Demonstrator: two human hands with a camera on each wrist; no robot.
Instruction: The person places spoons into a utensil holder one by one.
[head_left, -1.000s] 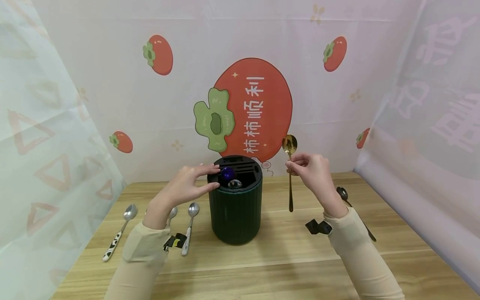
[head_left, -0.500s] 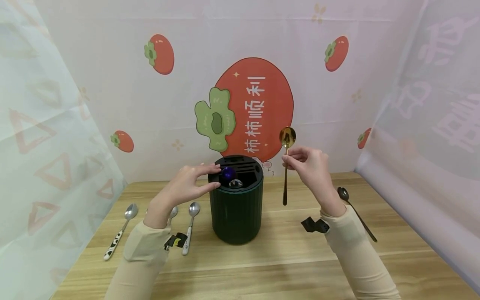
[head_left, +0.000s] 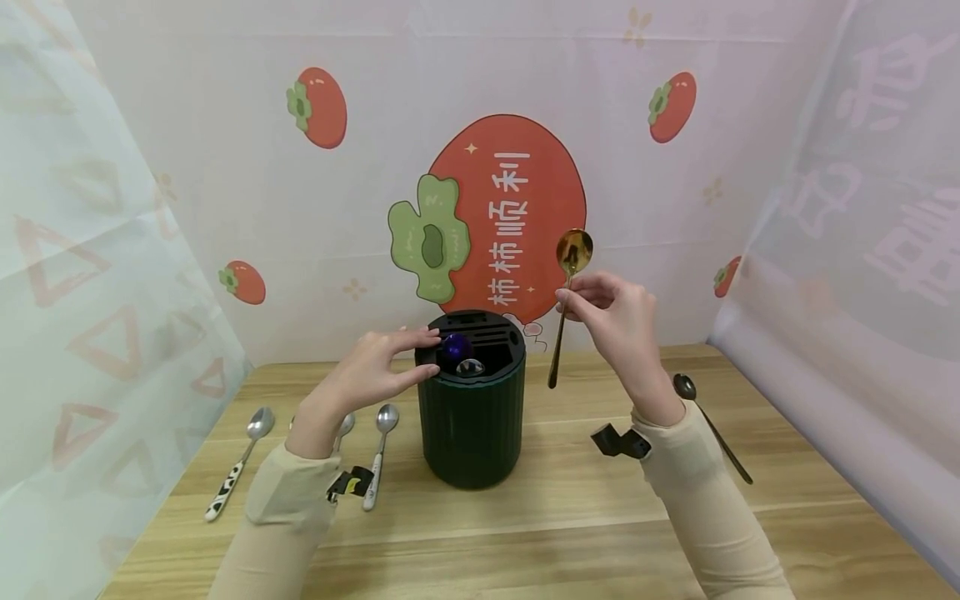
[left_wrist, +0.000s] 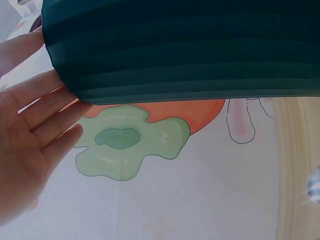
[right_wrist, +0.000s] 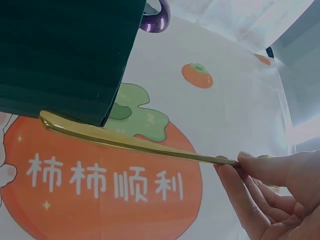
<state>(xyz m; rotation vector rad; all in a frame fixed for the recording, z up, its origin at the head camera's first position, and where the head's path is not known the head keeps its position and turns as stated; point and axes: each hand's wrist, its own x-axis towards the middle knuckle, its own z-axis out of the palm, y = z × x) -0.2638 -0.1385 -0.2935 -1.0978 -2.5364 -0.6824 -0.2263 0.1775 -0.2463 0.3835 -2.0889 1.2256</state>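
A dark green ribbed utensil holder (head_left: 472, 433) with a black slotted top stands mid-table. Out of its opening show a purple spoon (head_left: 456, 347) and a silver spoon bowl (head_left: 470, 367). My left hand (head_left: 382, 367) touches the left side of its rim with fingers and thumb nearly straight; the left wrist view shows the fingertips (left_wrist: 70, 95) right at the edge. To the right of the holder, my right hand (head_left: 615, 312) pinches a gold spoon (head_left: 574, 250) by the neck, bowl up. Its handle (right_wrist: 120, 142) hangs down, tilted toward the holder.
Left on the wooden table (head_left: 487, 558) lie a silver spoon with a cow-print handle (head_left: 223, 495), a silver spoon with a white handle (head_left: 372, 483) and another spoon (head_left: 346, 425) partly behind my left wrist. A black spoon (head_left: 712, 429) lies at right. A printed cloth (head_left: 360, 200) stands behind.
My right hand has risen and shifted left with the gold spoon, whose handle end has swung up and left toward the holder. The left hand has stayed at the rim.
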